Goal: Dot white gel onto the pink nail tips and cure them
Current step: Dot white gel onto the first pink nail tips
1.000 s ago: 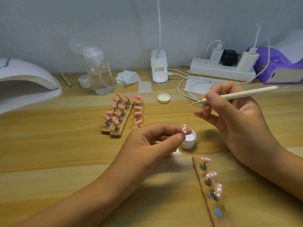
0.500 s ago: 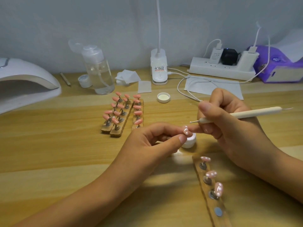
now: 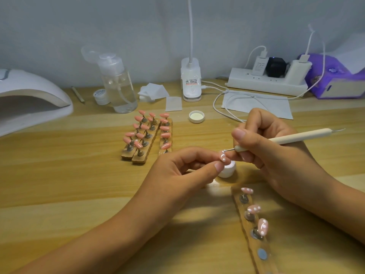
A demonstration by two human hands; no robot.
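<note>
The lamp sits far left on the counter, open side facing in, handy for curing. Racks of plain tips stand by. The left hand pinches 1 tip, raised and steadied for the right hand, which grips the tool like a pen, point touching it. The jar sits just below, probably for quick reloading. 3 dotted tips stand on the strip.

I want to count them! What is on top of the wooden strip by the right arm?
Three dotted pink nail tips on metal stands, then one bare metal disc. The wooden strip leaves the picture there, hiding the rest.
</note>
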